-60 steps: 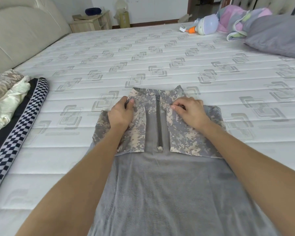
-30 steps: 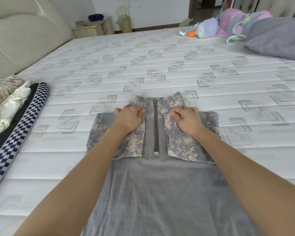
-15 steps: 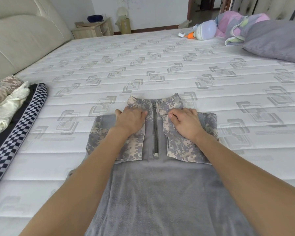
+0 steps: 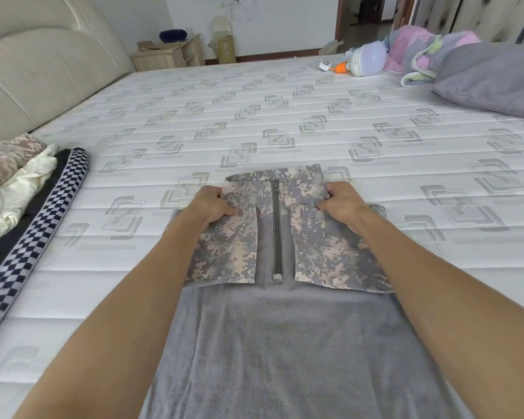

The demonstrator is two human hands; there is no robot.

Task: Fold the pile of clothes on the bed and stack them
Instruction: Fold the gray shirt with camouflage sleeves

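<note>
Fleece-soft grey shirt (image 4: pixel 285 343) w/ camo shoulders lies flat on the mattress (image 4: pixel 315 122) – light, floppy, prob. sags if lifted. Left hand (image 4: pixel 211 207) & right hand (image 4: pixel 342 202) pinch the collar corners – best hold for folding back.

A grey shirt (image 4: pixel 285 343) with camouflage shoulders and a closed zip lies flat, front up, at lower centre of the frame, collar pointing away. At the left edge sits a crumpled pile (image 4: pixel 15 189): camouflage, cream, and a dark piece with checkered trim.
</note>
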